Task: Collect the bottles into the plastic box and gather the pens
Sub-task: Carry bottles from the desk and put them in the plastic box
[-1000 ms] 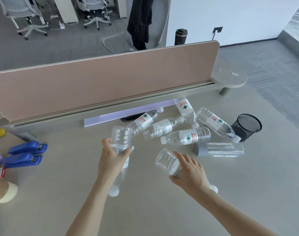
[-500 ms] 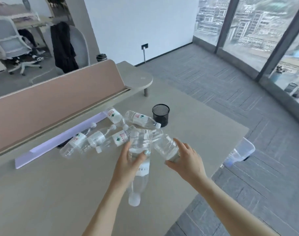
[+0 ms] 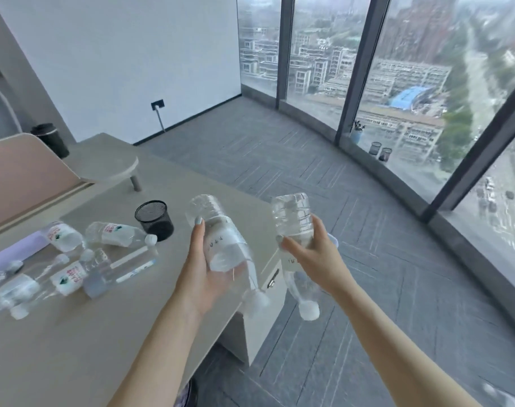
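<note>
My left hand (image 3: pixel 203 268) grips a clear water bottle (image 3: pixel 218 230) held cap-down over the desk's right edge. My right hand (image 3: pixel 312 254) grips a second clear bottle (image 3: pixel 293 218), also cap-down, out past the desk over the floor. A sliver of the plastic box (image 3: pixel 334 240) shows behind my right hand. Several more bottles (image 3: pixel 115 234) lie on their sides on the desk at the left, some with red-and-green labels (image 3: pixel 69 276). No pens are visible.
A black mesh pen cup (image 3: pixel 154 219) stands on the beige desk (image 3: pixel 74 342) near the lying bottles. A pink divider panel (image 3: pixel 21 177) runs along the desk's back left. A drawer unit (image 3: pixel 272 277) sits under the desk edge. Grey carpet and tall windows lie to the right.
My view has swung to the right toward the windows. Both hands have carried their bottles rightward, off the pile, to and past the desk's right edge.
</note>
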The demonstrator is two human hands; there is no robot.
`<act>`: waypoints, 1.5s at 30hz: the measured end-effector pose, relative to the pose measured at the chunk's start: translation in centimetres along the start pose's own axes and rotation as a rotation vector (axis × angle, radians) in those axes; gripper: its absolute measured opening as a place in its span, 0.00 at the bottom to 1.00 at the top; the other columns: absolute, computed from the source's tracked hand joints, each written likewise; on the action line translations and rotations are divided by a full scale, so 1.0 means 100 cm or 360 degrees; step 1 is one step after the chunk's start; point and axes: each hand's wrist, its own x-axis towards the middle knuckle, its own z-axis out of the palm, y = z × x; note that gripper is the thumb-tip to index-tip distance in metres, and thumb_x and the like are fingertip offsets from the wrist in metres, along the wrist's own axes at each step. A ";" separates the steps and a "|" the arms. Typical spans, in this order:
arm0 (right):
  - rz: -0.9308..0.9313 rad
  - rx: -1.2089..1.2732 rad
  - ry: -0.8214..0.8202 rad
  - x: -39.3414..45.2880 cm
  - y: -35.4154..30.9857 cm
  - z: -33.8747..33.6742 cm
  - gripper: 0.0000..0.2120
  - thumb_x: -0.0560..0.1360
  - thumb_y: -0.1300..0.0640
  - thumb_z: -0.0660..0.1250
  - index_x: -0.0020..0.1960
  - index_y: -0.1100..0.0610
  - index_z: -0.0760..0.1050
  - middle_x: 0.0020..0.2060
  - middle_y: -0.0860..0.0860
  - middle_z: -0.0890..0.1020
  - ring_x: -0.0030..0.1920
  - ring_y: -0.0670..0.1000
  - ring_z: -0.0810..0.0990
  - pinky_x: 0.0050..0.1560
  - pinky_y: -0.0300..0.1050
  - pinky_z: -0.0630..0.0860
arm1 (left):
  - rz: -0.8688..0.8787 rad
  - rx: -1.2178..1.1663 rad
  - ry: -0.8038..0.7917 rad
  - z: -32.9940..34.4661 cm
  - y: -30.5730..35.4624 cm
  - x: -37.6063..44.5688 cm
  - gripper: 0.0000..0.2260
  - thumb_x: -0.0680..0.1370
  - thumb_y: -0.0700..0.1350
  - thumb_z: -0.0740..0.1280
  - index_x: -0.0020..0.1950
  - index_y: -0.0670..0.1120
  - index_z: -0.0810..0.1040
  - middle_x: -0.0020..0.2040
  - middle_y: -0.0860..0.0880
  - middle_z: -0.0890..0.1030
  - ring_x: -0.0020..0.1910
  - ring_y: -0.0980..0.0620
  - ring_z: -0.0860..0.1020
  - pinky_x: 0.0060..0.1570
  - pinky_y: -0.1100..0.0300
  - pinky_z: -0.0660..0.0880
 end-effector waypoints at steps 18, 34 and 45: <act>0.0527 0.0579 0.0389 0.046 0.066 -0.166 0.27 0.74 0.56 0.68 0.68 0.51 0.58 0.47 0.46 0.78 0.47 0.45 0.80 0.47 0.47 0.79 | 0.0029 0.0165 -0.0417 0.169 -0.068 0.117 0.17 0.68 0.53 0.68 0.52 0.48 0.71 0.55 0.43 0.75 0.55 0.43 0.74 0.50 0.52 0.73; 0.0466 0.0395 0.0438 0.281 0.074 -0.202 0.24 0.73 0.49 0.69 0.65 0.50 0.63 0.46 0.45 0.78 0.43 0.42 0.79 0.39 0.38 0.74 | -0.0193 0.0203 -0.0279 0.232 -0.013 0.339 0.17 0.75 0.57 0.61 0.57 0.47 0.73 0.49 0.42 0.75 0.44 0.46 0.75 0.45 0.53 0.70; 0.0609 0.0318 0.0266 0.393 0.131 -0.215 0.25 0.73 0.48 0.68 0.65 0.53 0.64 0.51 0.47 0.77 0.46 0.43 0.79 0.45 0.41 0.77 | -0.0337 0.0254 -0.0081 0.245 -0.025 0.441 0.16 0.77 0.57 0.58 0.55 0.47 0.73 0.45 0.43 0.78 0.44 0.46 0.77 0.42 0.54 0.71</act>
